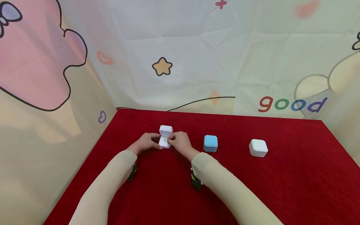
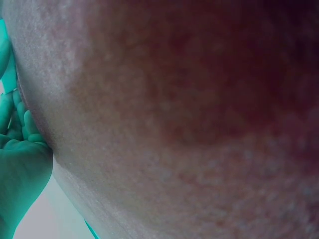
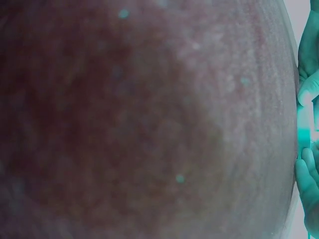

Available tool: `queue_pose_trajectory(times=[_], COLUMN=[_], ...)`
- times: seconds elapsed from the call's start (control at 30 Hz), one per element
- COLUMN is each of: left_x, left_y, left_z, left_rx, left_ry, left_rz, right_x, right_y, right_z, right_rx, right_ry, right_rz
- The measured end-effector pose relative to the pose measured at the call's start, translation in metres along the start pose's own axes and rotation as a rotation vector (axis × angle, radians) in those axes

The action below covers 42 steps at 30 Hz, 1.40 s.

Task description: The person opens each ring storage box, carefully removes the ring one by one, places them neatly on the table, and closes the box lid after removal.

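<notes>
1. The open white box (image 1: pixel 165 145) in front of you stands on the table a little left of the frame's centre, its lid raised at the back.
2. A small thin ring (image 1: pixel 165 140) shows at the box's inside, just at your right fingertips; it is too small to make out in detail.
3. Your left hand (image 1: pixel 146 141) holds the box from its left side, the fingers toward the back and the thumb at the front lower corner.
4. Your right hand (image 1: pixel 181 143) reaches in from the right side of the box, its thumb and fingers drawn narrow and pinching the ring.
5. To the right of your right hand, near the centre of the frame, you have a closed light-blue box (image 1: pixel 210 143), apart from your hands.
6. Farther right stands a closed white box (image 1: pixel 258 147), well apart from the blue one.
7. All three boxes are on the table (image 1: pixel 295 184), which is covered in red.
8. Your pale sleeves (image 1: pixel 101 187) run up from the bottom of the frame.
9. Behind the table hangs a printed backdrop (image 1: pixel 191 62), with a star at upper centre and the word "good" at the right.
</notes>
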<state>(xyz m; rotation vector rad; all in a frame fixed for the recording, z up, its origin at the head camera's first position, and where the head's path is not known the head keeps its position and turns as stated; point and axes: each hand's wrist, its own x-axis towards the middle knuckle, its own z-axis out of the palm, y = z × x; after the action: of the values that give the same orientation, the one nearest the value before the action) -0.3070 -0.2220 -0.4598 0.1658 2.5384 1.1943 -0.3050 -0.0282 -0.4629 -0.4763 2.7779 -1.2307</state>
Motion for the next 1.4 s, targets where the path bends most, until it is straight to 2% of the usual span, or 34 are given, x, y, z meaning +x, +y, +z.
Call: queue_pose_trajectory(times=[0.5, 1.4], left_x=[0.0005, -0.0022], left_y=[-0.0014, 0.0021], left_z=[0.0009, 0.0008], left_rx=[0.005, -0.018], left_ry=[0.001, -0.011], left_rz=[-0.003, -0.009], right_x=[-0.0029, -0.0042], right_y=[0.0008, 0.0047], right_z=[-0.0014, -0.0081], right_rx=[0.107, 0.121], right_ry=[-0.002, 0.015], right_rz=[0.049, 0.017])
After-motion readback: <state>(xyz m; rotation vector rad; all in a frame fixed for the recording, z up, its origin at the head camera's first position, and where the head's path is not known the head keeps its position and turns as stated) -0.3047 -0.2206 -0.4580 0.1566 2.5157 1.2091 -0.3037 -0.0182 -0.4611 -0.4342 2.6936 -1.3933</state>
